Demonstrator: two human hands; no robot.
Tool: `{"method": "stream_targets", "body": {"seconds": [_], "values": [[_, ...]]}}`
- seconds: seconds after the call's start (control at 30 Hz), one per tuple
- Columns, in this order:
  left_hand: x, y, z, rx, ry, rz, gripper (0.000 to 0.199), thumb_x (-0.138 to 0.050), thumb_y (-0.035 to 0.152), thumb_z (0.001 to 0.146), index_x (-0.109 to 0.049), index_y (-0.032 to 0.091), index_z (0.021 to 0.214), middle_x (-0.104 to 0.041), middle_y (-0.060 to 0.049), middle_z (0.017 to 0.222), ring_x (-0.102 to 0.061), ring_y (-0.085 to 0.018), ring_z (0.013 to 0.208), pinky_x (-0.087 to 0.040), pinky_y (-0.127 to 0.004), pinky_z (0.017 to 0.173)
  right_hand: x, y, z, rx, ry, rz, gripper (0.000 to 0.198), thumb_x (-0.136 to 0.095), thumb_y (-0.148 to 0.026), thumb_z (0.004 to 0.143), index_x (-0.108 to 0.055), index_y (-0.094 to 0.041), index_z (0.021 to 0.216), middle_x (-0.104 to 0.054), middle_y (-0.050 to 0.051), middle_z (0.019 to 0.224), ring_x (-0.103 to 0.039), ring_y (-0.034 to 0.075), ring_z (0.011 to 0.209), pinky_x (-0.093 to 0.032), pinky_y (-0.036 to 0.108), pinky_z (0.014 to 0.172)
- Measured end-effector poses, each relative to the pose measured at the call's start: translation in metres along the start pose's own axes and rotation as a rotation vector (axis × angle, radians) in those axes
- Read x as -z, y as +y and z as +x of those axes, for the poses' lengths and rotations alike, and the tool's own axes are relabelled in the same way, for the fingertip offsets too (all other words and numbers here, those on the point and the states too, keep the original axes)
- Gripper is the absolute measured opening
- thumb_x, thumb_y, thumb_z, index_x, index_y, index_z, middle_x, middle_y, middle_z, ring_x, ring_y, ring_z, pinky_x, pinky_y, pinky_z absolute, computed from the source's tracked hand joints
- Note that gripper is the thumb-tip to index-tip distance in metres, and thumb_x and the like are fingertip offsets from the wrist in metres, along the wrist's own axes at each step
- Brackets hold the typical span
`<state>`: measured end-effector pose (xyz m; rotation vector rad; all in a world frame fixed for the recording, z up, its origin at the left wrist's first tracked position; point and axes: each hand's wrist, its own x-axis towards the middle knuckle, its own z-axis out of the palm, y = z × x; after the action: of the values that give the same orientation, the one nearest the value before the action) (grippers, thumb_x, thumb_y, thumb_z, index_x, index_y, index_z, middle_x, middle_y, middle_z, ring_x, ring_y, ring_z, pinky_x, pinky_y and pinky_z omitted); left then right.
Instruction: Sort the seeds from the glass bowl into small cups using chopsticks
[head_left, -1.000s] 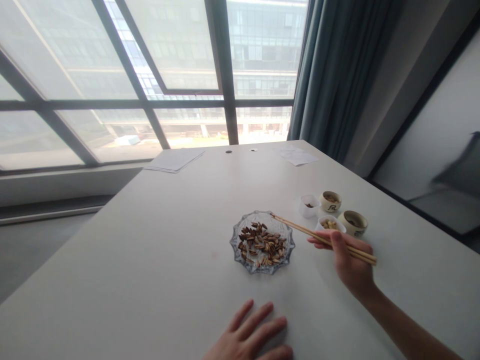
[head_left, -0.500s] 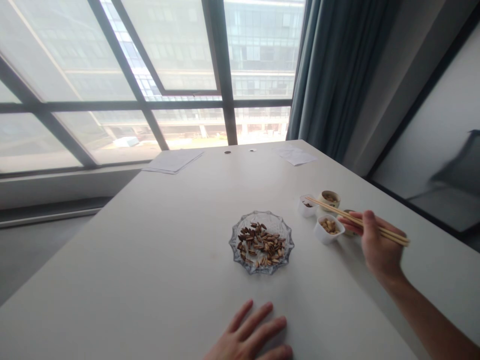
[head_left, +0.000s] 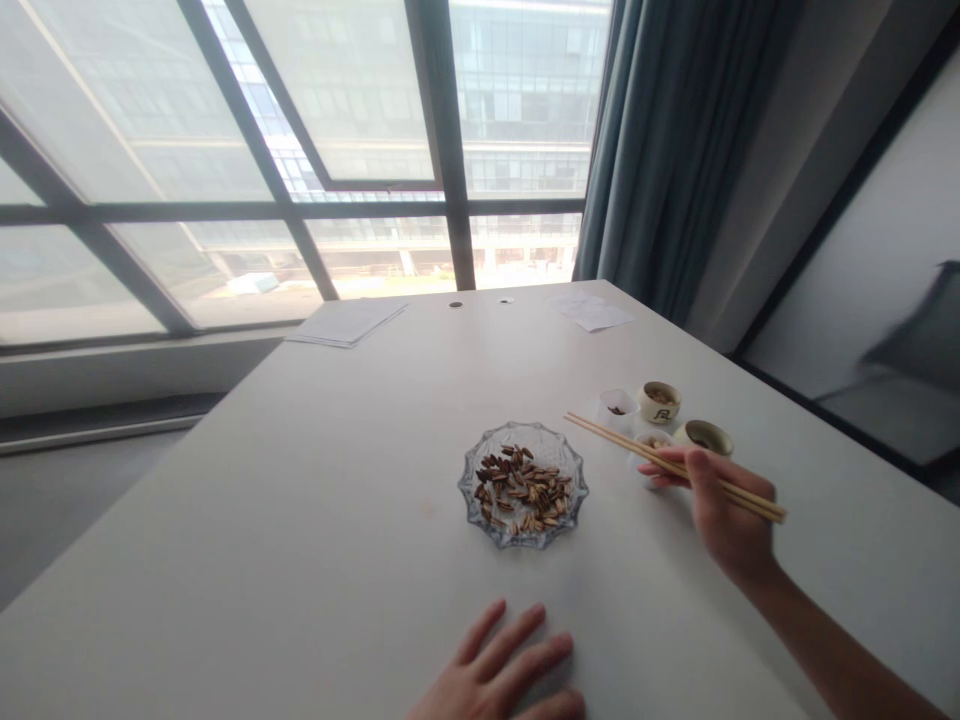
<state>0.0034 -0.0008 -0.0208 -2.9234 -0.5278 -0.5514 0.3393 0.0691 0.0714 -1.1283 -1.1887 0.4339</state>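
My right hand [head_left: 727, 510] is closed round a pair of wooden chopsticks [head_left: 626, 443]. Their tips point left, above the table between the glass bowl and the small cups, with nothing visible between them. A scalloped clear glass bowl [head_left: 470, 498] holds many brown, elongated seeds or nuts [head_left: 517, 485]. Flat on the table in front of it lies my left hand [head_left: 506, 665], fingers spread and holding nothing. Behind the chopsticks stands a white cup with light brown nuts [head_left: 655, 440], partly hidden. Another white plastic cup [head_left: 618, 408] holds a few dark pieces.
A cream ceramic cup [head_left: 661, 402] with a dark character contains brownish pieces; a second ceramic cup [head_left: 705, 437] stands nearer my right hand. Papers lie at the far left [head_left: 349, 323] and far right [head_left: 596, 310] of the white table [head_left: 300, 520]. Windows and a curtain [head_left: 667, 150] are beyond.
My right hand has moved left with the chopsticks, their tips passing from over the white cup with dark pieces to near the glass bowl. My left hand has stayed still.
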Motion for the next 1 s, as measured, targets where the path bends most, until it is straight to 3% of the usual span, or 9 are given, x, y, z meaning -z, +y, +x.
{"method": "stream_targets", "body": {"seconds": [0.1, 0.23, 0.37, 0.7, 1.0], "values": [[-0.002, 0.0, -0.001, 0.001, -0.012, 0.0, 0.047, -0.077, 0.037, 0.103, -0.063, 0.039, 0.148, -0.049, 0.004, 0.166, -0.042, -0.027, 0.155, -0.021, -0.056, 0.131, -0.005, -0.005, -0.006, 0.005, -0.183, 0.008, 0.038, -0.065, -0.05, 0.104, -0.084, -0.018, 0.095, -0.084, 0.01, 0.081, -0.082, 0.025, 0.069, -0.07, 0.032, 0.063], [0.021, -0.003, 0.009, -0.028, -0.076, 0.011, 0.048, -0.077, 0.037, 0.103, -0.063, 0.039, 0.149, -0.054, 0.004, 0.162, -0.05, -0.025, 0.151, -0.033, -0.051, 0.128, -0.006, -0.008, -0.009, -0.071, -0.305, 0.044, 0.04, -0.065, -0.051, 0.104, -0.084, -0.017, 0.095, -0.084, 0.011, 0.08, -0.082, 0.025, 0.067, -0.07, 0.031, 0.062], [0.03, -0.003, 0.013, -0.029, -0.071, 0.012, 0.047, -0.077, 0.036, 0.103, -0.063, 0.039, 0.148, -0.055, 0.004, 0.161, -0.052, -0.025, 0.149, -0.034, -0.049, 0.129, -0.006, -0.009, -0.01, -0.126, -0.323, 0.1, 0.042, -0.066, -0.053, 0.102, -0.084, -0.016, 0.093, -0.083, 0.012, 0.076, -0.082, 0.025, 0.064, -0.07, 0.03, 0.059], [-0.005, 0.0, -0.001, -0.016, 0.001, 0.019, 0.044, -0.076, 0.038, 0.104, -0.064, 0.039, 0.146, -0.052, 0.003, 0.164, -0.048, -0.029, 0.152, -0.029, -0.057, 0.129, -0.014, -0.014, -0.018, -0.173, -0.417, 0.122, 0.039, -0.068, -0.049, 0.103, -0.084, -0.016, 0.09, -0.083, 0.012, 0.076, -0.081, 0.022, 0.063, -0.068, 0.026, 0.058], [0.026, -0.003, 0.011, -0.023, -0.049, 0.037, 0.045, -0.075, 0.038, 0.104, -0.063, 0.041, 0.148, -0.056, 0.005, 0.16, -0.052, -0.024, 0.149, -0.034, -0.048, 0.128, -0.021, -0.013, -0.025, -0.142, -0.404, 0.149, 0.037, -0.065, -0.047, 0.104, -0.084, -0.018, 0.088, -0.084, 0.011, 0.077, -0.083, 0.025, 0.066, -0.07, 0.029, 0.059]]}}
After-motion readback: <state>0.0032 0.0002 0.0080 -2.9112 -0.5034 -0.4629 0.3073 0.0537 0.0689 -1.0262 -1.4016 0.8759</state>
